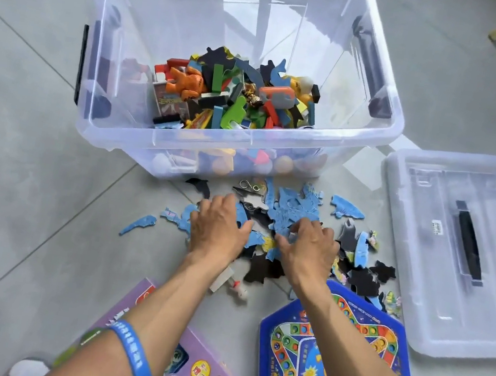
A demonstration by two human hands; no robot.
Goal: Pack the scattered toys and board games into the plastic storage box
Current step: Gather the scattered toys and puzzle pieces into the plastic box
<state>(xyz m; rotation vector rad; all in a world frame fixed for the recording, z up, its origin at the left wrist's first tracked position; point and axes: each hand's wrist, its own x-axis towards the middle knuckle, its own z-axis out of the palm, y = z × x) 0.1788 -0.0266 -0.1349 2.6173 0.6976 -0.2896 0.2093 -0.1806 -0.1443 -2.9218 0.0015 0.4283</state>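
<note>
Both hands on the floor pile

Your left hand (217,228) lies flat with relaxed fingers and your right hand (309,246) pinches puzzle pieces (295,208), just before the storage box (119,131).

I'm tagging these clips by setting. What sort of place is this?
Probably a room in a home: a grey tiled floor strewn with puzzle pieces, a storage box of toys, and board games.

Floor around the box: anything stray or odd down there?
Yes. One blue puzzle piece lies alone left of the pile, beyond both hands. A small white figure sits under the forearms. The lid lies off the storage box, to its right.
</note>
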